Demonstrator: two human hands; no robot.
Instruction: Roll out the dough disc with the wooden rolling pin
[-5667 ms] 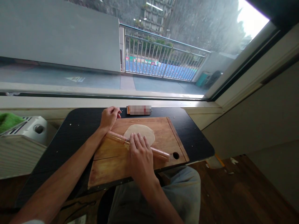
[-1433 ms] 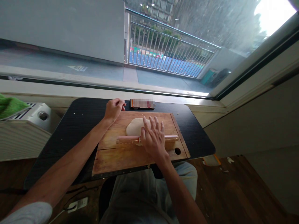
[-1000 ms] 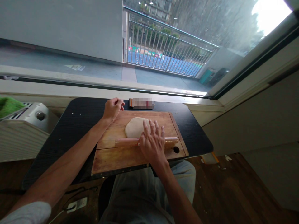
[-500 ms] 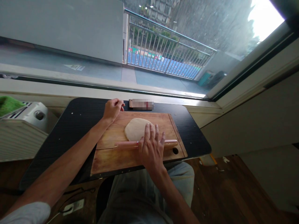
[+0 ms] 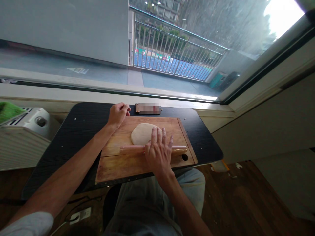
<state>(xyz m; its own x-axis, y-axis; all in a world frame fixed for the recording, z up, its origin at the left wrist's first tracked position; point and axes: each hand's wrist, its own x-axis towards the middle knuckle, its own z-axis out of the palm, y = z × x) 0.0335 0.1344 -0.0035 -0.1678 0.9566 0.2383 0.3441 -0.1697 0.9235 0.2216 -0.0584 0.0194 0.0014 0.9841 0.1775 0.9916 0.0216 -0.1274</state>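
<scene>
My right hand (image 5: 159,147) lies flat across the middle of a wooden rolling pin (image 5: 131,149), palm down, fingers stretched forward. Its fingertips reach over the right part of a flattened piece of pale dough (image 5: 142,133), and the pin lies along the dough's near edge. Both are on a wooden cutting board (image 5: 118,170). My left hand (image 5: 118,114) is curled into a loose fist at the board's far left corner; nothing shows in it, and its palm side is partly hidden.
The board lies on a black table (image 5: 86,123) against a window sill. Behind the board is a small box with a blurred label (image 5: 148,108). A white appliance (image 5: 36,121) with a green cloth (image 5: 11,111) stands left. A power strip (image 5: 80,215) is on the floor.
The rolling pin's left end has shifted slightly away from me, towards the dough. My right hand stays flat on the pin, and my left hand keeps its place and its curl.
</scene>
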